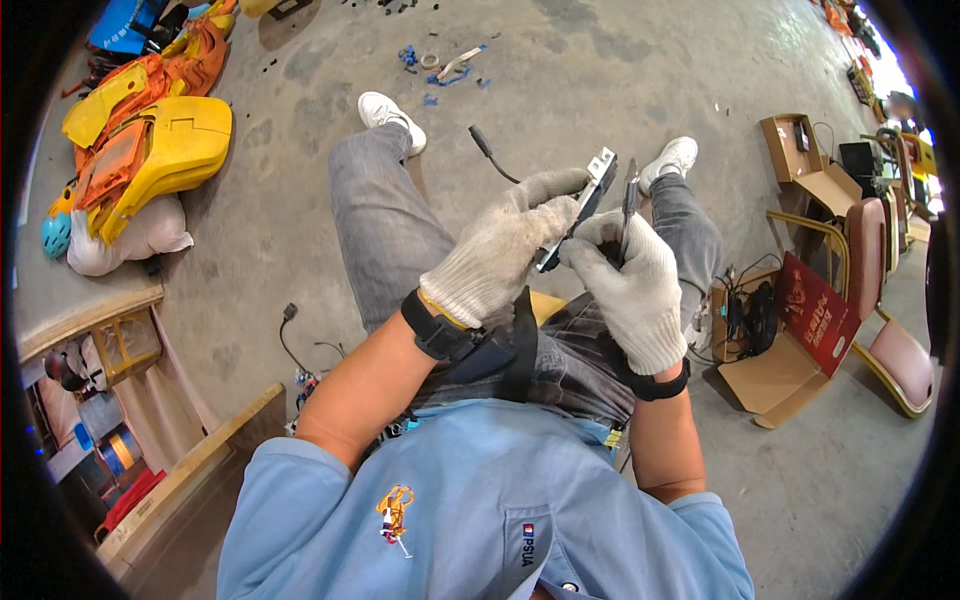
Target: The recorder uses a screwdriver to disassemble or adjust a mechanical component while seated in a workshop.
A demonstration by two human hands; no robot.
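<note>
My left hand [510, 240], in a white knitted work glove, is closed around a narrow black part with a silver metal plate [598, 180]. The part stands tilted over my lap between my knees. A black cable [485, 147] with a plug-like end sticks out past my left fingers, away from me. My right hand [635, 285], gloved alike, holds a slim dark tool with a pointed metal tip [630, 200], its point facing away from me. The exact kind of tool is unclear. My right fingertips are close against the lower end of the part and partly hide it.
Open cardboard boxes [775, 390] with black cables and chairs [895, 365] stand to the right. Yellow and orange plastic shells [180, 150] are piled at far left, above a white sack [135, 235]. Blue scraps [430, 100] and a tape ring lie on the concrete floor ahead. A wooden-edged shelf [190, 470] stands lower left.
</note>
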